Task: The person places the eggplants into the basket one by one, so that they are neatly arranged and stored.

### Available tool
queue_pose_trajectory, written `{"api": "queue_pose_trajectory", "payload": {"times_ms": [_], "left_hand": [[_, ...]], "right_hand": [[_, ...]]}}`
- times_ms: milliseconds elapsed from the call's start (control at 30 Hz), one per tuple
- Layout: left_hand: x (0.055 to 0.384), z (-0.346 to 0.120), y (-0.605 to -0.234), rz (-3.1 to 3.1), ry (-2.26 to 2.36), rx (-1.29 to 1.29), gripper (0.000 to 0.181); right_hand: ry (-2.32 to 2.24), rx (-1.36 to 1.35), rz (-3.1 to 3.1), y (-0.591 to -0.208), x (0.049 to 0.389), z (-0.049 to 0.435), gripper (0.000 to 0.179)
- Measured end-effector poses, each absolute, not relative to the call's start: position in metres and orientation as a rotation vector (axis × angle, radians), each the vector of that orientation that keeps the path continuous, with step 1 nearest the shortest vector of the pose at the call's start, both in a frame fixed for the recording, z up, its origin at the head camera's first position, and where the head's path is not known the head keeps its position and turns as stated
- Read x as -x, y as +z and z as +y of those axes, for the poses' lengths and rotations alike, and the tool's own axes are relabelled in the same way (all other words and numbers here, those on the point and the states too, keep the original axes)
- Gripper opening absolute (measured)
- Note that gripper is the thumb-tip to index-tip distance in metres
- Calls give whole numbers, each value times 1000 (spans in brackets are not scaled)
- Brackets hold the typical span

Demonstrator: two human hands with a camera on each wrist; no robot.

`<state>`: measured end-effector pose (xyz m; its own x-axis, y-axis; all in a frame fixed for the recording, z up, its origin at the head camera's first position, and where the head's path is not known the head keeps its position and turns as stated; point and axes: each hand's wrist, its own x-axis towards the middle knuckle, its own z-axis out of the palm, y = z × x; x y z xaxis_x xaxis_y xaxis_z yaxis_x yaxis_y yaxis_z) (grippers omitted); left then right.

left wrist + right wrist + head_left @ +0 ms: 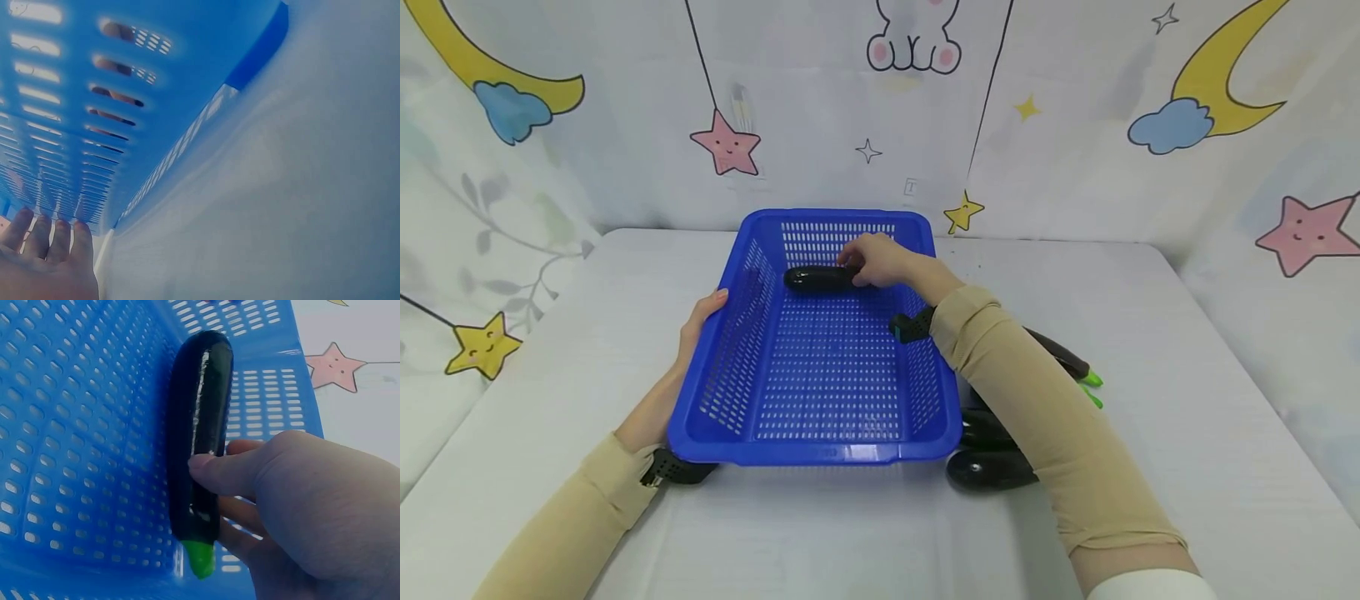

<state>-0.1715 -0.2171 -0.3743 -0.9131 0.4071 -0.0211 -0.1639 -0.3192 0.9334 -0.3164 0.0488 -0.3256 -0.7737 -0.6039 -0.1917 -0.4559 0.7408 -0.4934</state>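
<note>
A blue perforated plastic basket [850,452] stands on the white table. With my left hand [694,327] I hold its left side, a thumb at the rim; in the left wrist view my fingers [80,247] lie along the outer wall. Inside, near the far wall, a glossy dark eggplant [818,279] lies crosswise. My right hand [883,260] reaches over the basket's right side and grips it near the stem end. In the right wrist view my thumb presses on the eggplant [199,425], other fingers go behind it, and its green stem [200,559] shows.
Several more dark eggplants [988,471] lie on the table right of the basket, partly hidden under my right sleeve [1052,425]. Green stems [1092,379] stick out beyond the forearm. A patterned cloth [820,108] hangs behind the table.
</note>
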Motion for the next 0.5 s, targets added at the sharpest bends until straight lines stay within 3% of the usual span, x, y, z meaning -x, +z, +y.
{"api": "queue_pose_trajectory", "payload": {"times_ms": [500], "left_hand": [[172, -216, -374, 1554, 2285, -315, 64]], "right_hand": [[-655, 832, 2581, -327, 316, 49, 38]]}}
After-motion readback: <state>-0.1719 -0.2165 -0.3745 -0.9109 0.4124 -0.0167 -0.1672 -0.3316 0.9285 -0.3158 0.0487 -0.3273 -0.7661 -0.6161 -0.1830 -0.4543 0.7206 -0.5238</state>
